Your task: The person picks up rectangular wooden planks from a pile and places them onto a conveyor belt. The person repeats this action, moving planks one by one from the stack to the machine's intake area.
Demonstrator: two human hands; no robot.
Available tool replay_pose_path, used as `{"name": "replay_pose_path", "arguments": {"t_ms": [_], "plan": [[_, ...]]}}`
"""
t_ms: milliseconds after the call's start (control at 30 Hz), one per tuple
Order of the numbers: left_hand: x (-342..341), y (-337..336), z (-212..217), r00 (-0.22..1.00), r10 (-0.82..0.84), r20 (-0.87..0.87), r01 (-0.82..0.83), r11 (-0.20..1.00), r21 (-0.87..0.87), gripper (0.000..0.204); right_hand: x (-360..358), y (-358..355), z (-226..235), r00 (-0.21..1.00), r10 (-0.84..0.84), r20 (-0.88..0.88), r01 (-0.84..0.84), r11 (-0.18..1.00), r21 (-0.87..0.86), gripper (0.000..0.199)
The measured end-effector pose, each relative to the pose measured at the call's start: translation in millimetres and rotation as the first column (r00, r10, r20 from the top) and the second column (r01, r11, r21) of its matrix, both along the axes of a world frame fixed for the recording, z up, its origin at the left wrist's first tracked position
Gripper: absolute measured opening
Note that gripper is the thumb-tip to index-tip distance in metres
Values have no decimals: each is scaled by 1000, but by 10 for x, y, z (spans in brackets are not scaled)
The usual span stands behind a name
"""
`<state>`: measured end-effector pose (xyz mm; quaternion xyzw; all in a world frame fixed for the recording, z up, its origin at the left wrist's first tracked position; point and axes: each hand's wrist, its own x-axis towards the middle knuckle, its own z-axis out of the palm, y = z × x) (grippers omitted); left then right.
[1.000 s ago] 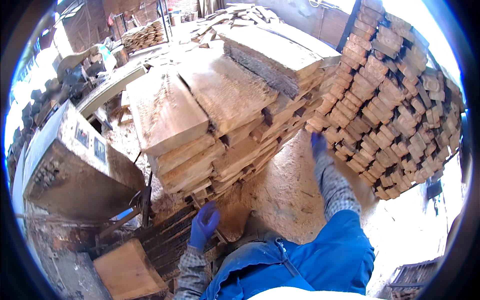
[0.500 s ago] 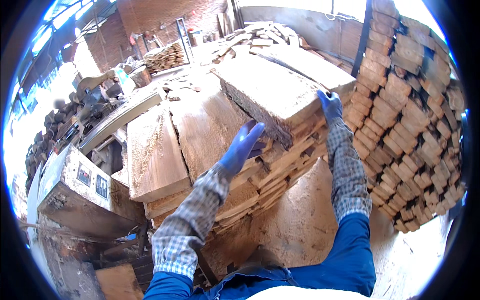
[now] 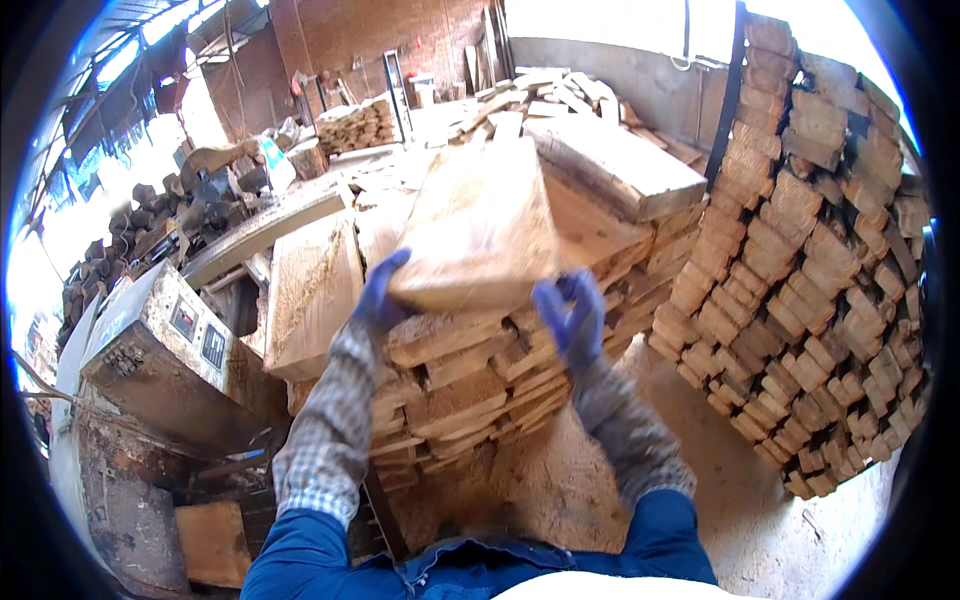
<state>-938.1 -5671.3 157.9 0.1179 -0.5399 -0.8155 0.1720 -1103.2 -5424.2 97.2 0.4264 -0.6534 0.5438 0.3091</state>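
A thick, pale sawn plank (image 3: 478, 225) lies between my hands on top of the stack, its near end facing me. My left hand (image 3: 380, 292), in a blue-purple glove, is closed around the plank's near left corner. At the near right corner, my gloved right hand (image 3: 574, 315) has its fingers curled against the wood, slightly blurred. Left of the held plank lies another sawdust-covered plank (image 3: 312, 290). Farther right, one more thick plank (image 3: 625, 160) with a dark, rough edge rests on the stack. Beneath are many layers of stacked boards (image 3: 455, 400).
A tall pile of stacked wood pieces (image 3: 790, 270) rises at the right beside a dark post (image 3: 727, 100). On the left stands a worn metal machine box (image 3: 165, 360) with small panels. Loose wood offcuts (image 3: 550, 95) lie at the back, before a brick wall (image 3: 370, 40).
The plank has shifted left and turned to point away from me. My left hand has moved from beside its edge to its near left corner; my right hand has come left and nearer.
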Motion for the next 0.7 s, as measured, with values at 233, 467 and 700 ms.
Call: {"name": "replay_pose_path", "arguments": {"t_ms": [233, 467, 700], "plan": [[1867, 344, -1144, 913, 344, -222, -239, 888, 393, 70, 1221, -299, 75, 911, 185, -369, -339, 845, -413, 65], [2920, 902, -1436, 916, 312, -252, -353, 926, -137, 70, 2503, -689, 1424, 469, 765, -441, -720, 620, 312, 53], [3925, 1109, -1819, 842, 491, -223, -530, 829, -180, 75, 4516, -980, 1480, 346, 857, -382, -646, 513, 566, 45]]}}
